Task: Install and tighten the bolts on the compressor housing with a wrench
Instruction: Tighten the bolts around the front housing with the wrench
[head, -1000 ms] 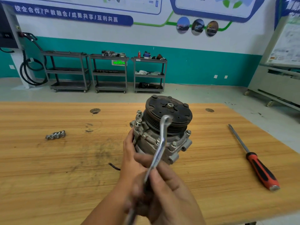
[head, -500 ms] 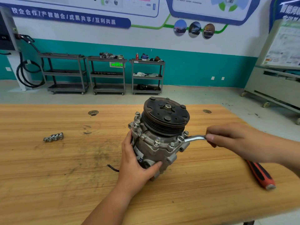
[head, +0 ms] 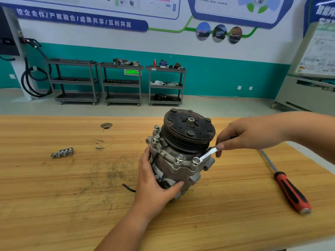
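partly hidden, the wrench (head: 208, 154) sits pinched in the right hand (head: 251, 134); left hand (head: 154, 186) grips the compressor (head: 182, 169).

compressor housing (head: 178, 171): silver-grey | pulley (head: 188, 131): black | screwdriver (head: 290, 192): red-black handle | table (head: 54, 196): tan woodgrain

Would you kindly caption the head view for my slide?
Left hand steadies compressor; right hand holds wrench on a bolt.

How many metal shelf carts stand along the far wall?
3, side by side across the room: left cart, middle cart, right cart. None seems hidden.
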Motion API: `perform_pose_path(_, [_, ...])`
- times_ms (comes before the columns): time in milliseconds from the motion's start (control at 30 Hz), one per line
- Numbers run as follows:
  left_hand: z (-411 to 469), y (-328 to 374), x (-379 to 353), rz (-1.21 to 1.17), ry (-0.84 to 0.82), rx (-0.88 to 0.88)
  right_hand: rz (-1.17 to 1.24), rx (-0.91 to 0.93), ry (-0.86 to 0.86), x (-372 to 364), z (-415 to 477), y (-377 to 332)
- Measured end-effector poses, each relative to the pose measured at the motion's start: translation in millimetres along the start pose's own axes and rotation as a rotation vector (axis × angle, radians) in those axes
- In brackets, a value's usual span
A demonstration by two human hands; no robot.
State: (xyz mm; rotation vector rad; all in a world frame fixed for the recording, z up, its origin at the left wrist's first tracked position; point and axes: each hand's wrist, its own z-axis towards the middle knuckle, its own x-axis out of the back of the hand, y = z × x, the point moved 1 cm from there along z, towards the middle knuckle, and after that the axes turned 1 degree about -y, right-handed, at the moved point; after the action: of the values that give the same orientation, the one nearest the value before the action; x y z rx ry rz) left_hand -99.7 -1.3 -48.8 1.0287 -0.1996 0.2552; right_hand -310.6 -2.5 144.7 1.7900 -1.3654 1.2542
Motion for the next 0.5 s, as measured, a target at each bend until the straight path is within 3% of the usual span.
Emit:
perform_pose_path(200, [-0.6, -1.2, -0.3, 0.008, 0.004, -0.013, 0.041, 0.039, -0.017, 2.6, 14.8, 4.1])
perform_pose_path(300, [-0.6, -2.2, -0.1, -0.017, 0.005, -0.013, 0.174, 0.039, -0.14, -3.0, 10.2, 10.9])
perform_pose_path(400, [-0.3, -0.1, -0.5, -0.023, 0.003, 0.01, 0.565, 0.029, -0.39, -25.9, -3.8, 10.9])
perform_pose_path(500, [0.5, 2.8, -1.8, -0.026, 0.017, 0.007, 1.127, 0.124, -0.529, -60.6, -14.1, -4.9])
